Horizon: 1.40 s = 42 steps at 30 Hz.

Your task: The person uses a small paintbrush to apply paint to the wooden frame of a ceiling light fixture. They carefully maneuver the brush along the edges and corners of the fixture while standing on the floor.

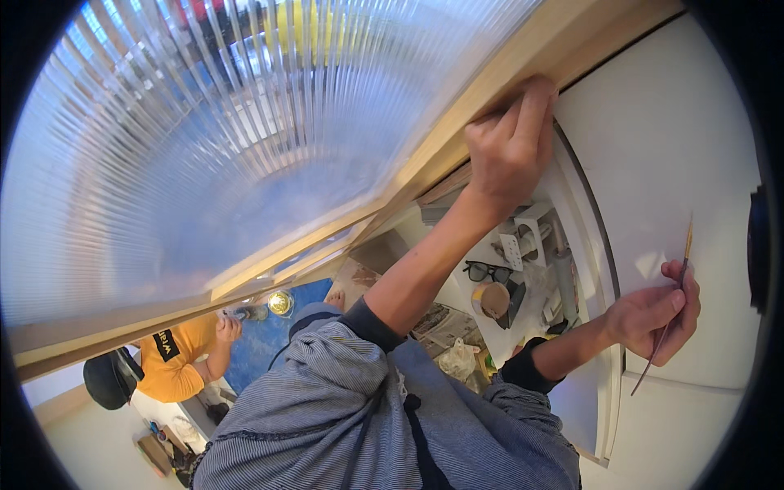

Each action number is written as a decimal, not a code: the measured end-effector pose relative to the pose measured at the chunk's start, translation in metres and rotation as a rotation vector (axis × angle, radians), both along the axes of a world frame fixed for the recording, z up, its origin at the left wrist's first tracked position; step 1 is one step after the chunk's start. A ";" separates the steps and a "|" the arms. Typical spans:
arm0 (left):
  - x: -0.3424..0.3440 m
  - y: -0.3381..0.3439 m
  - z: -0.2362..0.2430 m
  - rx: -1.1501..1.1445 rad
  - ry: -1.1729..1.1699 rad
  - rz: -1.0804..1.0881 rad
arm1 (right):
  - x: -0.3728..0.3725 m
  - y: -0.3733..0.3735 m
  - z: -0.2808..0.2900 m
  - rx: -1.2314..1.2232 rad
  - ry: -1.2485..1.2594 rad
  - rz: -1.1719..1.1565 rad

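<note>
The left hand (508, 147) curls against the wooden frame (441, 147), its exact hold hidden, while right of this frame the right hand (653, 320) grasps in its grip a thin brush (688, 243), finished and remaining brushwork being impossible to tell.

Most of the view is brightly lit, w/ the main source not ID'd. Pale, hazy glare is spread over the ribbed translucent panel (327, 122), & shapes behind it are streaked and blurred. Darker shading is seen where the left hand (506, 155) meets the wooden frame (584, 33). The white panel (653, 122) is softly lit. Straight edges are bent by fisheye distortion; corners are blacked out. Small bkgd. detail is left soft.
</note>
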<state>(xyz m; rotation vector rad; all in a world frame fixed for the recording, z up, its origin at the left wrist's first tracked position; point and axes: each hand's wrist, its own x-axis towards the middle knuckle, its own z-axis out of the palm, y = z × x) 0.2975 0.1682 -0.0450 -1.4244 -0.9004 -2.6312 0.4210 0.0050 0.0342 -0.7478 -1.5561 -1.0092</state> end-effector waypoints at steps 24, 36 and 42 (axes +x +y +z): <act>0.001 -0.009 -0.005 -0.075 0.015 -0.098 | 0.004 -0.003 -0.002 -0.011 -0.034 0.058; 0.004 -0.010 -0.002 -0.115 -0.005 -0.139 | 0.007 -0.003 -0.002 -0.025 -0.027 0.068; 0.006 -0.007 -0.003 -0.083 0.015 -0.106 | 0.007 -0.003 -0.003 -0.015 -0.013 0.087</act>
